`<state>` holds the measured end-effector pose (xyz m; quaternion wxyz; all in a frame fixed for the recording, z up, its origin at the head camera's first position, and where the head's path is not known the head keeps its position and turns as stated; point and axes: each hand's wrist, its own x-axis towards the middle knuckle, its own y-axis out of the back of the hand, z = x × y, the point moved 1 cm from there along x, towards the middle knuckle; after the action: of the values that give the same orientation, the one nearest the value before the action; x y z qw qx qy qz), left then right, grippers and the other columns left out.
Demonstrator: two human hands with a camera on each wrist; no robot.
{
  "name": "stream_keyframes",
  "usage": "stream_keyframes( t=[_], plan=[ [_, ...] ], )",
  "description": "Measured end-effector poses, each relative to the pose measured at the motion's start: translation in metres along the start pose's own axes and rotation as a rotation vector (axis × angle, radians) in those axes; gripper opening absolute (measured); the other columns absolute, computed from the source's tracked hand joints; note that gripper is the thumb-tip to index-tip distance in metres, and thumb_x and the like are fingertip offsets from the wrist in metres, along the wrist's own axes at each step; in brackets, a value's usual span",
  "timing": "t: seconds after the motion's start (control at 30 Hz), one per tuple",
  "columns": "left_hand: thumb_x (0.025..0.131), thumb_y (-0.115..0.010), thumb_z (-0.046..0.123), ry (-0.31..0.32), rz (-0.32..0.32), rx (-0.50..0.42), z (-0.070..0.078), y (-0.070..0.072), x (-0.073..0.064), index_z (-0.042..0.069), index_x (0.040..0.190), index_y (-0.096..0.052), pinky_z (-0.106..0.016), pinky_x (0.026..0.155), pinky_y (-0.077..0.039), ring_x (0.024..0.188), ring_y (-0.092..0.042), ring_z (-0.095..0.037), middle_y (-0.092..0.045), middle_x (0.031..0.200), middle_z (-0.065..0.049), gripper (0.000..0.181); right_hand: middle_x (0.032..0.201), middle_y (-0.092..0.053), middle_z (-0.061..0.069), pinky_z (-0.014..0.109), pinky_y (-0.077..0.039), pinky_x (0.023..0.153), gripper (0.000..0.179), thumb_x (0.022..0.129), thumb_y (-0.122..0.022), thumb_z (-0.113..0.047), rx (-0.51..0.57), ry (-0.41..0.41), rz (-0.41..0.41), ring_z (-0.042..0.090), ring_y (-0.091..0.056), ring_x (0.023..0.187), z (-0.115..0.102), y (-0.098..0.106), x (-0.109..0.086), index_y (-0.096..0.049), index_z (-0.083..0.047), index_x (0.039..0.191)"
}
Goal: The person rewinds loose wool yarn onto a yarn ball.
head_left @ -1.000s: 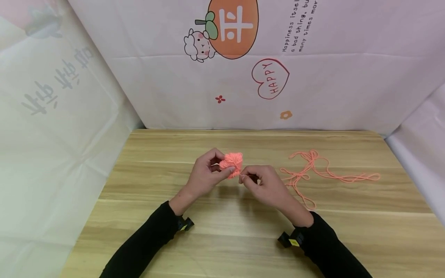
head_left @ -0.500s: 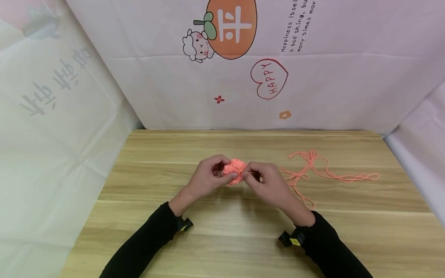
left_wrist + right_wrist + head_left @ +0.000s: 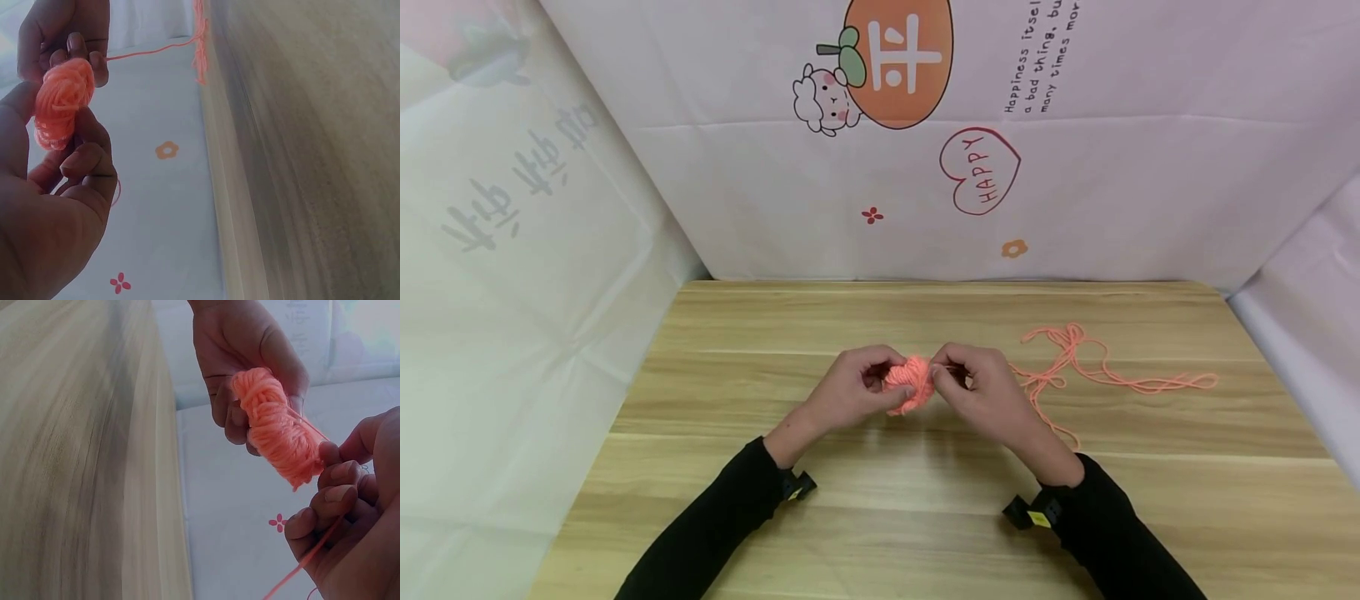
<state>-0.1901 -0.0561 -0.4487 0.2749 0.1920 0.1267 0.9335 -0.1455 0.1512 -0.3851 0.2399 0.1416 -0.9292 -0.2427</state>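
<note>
A small wound bundle of coral yarn [image 3: 912, 385] is held above the table by the left hand [image 3: 848, 390], thumb on the near side and fingers behind. At its right end the right hand [image 3: 981, 388] pinches a strand between thumb and forefinger. In the right wrist view the bundle [image 3: 275, 425] shows many thick wraps, and a yarn strand [image 3: 303, 564] trails down from the right hand [image 3: 353, 506]. The left wrist view has the left hand [image 3: 62, 194] gripping the bundle [image 3: 65, 100], while a thin strand [image 3: 150, 51] runs from the right hand toward the loose yarn.
Loose coral yarn [image 3: 1067, 367] lies in loops on the wooden table [image 3: 880, 508], right of the hands. A printed white cloth [image 3: 760, 200] hangs behind the table's back edge, with more white cloth at both sides.
Both hands have come slightly nearer the person with the bundle, which has turned a little. The right hand has moved slightly right, still at the bundle's right end. The loose yarn hardly moved.
</note>
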Motion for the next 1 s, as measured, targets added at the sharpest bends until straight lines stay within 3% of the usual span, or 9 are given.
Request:
stream_keyframes(
  t=[0.3,0.5,0.73,1.0],
  plan=[
    [0.088,-0.072,0.025,-0.009,-0.079,0.013,0.000,-0.002,-0.002,0.020,0.102,-0.069,-0.024,0.057,-0.042,0.067,-0.049,-0.013,-0.062,0.088,0.005,0.015,0.065,-0.051,-0.002,0.031,-0.033,0.046,0.020,0.095,-0.052,0.004,-0.009,0.024,0.005,0.015,-0.038,0.051,0.001,0.001,0.001,-0.066,-0.005,0.084],
    [0.088,-0.071,0.014,-0.001,-0.136,0.002,0.008,-0.004,-0.002,0.015,0.102,-0.067,-0.024,0.058,-0.039,0.067,-0.047,-0.013,-0.060,0.088,0.003,0.015,0.065,-0.052,-0.001,0.031,-0.035,0.046,0.019,0.097,-0.051,0.002,-0.006,0.015,-0.022,0.013,-0.041,0.052,0.002,0.001,0.001,-0.065,-0.006,0.085],
    [0.084,-0.068,-0.002,-0.061,-0.180,-0.058,0.036,-0.001,-0.002,0.002,0.101,-0.066,-0.024,0.061,-0.043,0.072,-0.050,-0.017,-0.062,0.090,-0.007,0.017,0.065,-0.052,0.001,0.031,-0.036,0.047,0.019,0.096,-0.052,0.004,-0.006,0.011,-0.027,0.013,-0.041,0.053,0.003,0.000,0.001,-0.064,-0.006,0.086],
    [0.082,-0.066,-0.006,-0.120,-0.216,-0.092,0.035,-0.002,-0.002,0.002,0.103,-0.065,-0.025,0.064,-0.049,0.079,-0.055,-0.011,-0.062,0.095,-0.006,0.023,0.063,-0.050,-0.001,0.028,-0.035,0.046,0.018,0.094,-0.055,0.003,-0.003,-0.004,-0.025,0.014,-0.040,0.052,0.006,-0.001,0.001,-0.066,-0.009,0.087]
  ],
)
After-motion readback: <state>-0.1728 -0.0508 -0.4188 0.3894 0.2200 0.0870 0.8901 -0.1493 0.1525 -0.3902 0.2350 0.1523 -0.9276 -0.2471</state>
